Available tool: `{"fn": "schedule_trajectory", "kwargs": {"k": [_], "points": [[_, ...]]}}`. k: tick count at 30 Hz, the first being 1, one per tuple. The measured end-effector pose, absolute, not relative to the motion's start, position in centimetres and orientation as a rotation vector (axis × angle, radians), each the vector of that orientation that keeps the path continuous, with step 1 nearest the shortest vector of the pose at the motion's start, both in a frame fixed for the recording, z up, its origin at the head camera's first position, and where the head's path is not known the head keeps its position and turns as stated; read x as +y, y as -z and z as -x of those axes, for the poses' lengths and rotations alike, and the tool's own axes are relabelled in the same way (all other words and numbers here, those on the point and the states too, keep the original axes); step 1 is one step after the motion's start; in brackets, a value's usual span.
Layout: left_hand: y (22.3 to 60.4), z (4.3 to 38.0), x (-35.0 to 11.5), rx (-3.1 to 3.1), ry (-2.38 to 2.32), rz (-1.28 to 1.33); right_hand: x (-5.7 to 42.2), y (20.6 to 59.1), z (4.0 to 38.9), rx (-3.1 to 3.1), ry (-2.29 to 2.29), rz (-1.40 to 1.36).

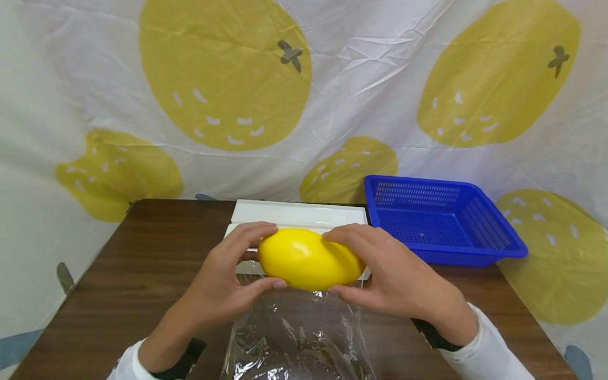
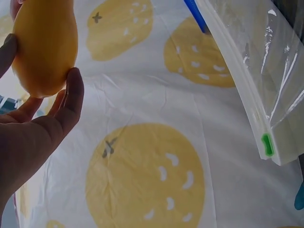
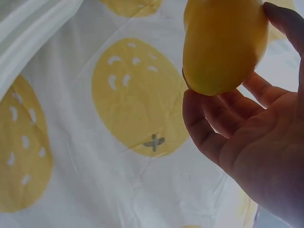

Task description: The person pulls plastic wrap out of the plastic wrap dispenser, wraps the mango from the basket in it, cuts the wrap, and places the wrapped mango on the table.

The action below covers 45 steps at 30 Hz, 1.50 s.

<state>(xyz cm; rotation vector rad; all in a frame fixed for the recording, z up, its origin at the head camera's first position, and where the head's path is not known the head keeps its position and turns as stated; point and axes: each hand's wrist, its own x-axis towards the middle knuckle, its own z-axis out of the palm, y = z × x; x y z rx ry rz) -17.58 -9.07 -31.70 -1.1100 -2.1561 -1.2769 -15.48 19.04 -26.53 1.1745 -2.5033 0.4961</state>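
Observation:
A smooth yellow mango [image 1: 309, 259] is held sideways in the air by both hands, above the table and over a sheet of clear plastic film [image 1: 299, 338]. My left hand [image 1: 220, 274] grips its left end, thumb underneath in the head view. The right hand [image 1: 396, 269] holds the other end, fingers over the top. Behind the fruit lies a long white cling film dispenser [image 1: 299, 213], from which the film stretches toward me. In the left wrist view a green slider [image 2: 268, 144] shows on the dispenser's edge. The mango hides the dispenser's middle.
At the back right, a blue perforated basket [image 1: 442, 251] stands beside the dispenser. The dark wooden table [image 1: 157, 264] ends at a white cloth [image 1: 351, 105] printed with yellow fruit, which hangs behind it.

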Motion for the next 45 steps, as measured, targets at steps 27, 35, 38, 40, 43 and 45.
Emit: {"fn": "schedule_trajectory", "kwargs": {"k": [27,35,38,40,43,45], "points": [[35.9,20.6,-9.6,-2.682,0.768,1.108,17.3,35.4,19.0,-2.731,-0.617,-1.06],[37.4,21.3,-9.3,-2.757,0.757,1.174,16.7,36.8,19.9,-2.816,-0.632,-1.104],[37.9,21.5,-9.2,-2.76,0.756,1.187,16.5,37.4,20.2,-2.823,-0.619,-1.129],[38.2,21.6,-9.1,-2.755,0.757,1.197,16.3,37.7,20.4,-2.831,-0.613,-1.141],[38.7,21.7,-9.0,-2.763,0.753,1.204,16.1,38.1,20.6,-2.84,-0.6,-1.165],[38.9,21.7,-9.0,-2.77,0.745,1.206,16.0,38.4,20.7,-2.845,-0.584,-1.175]]}}
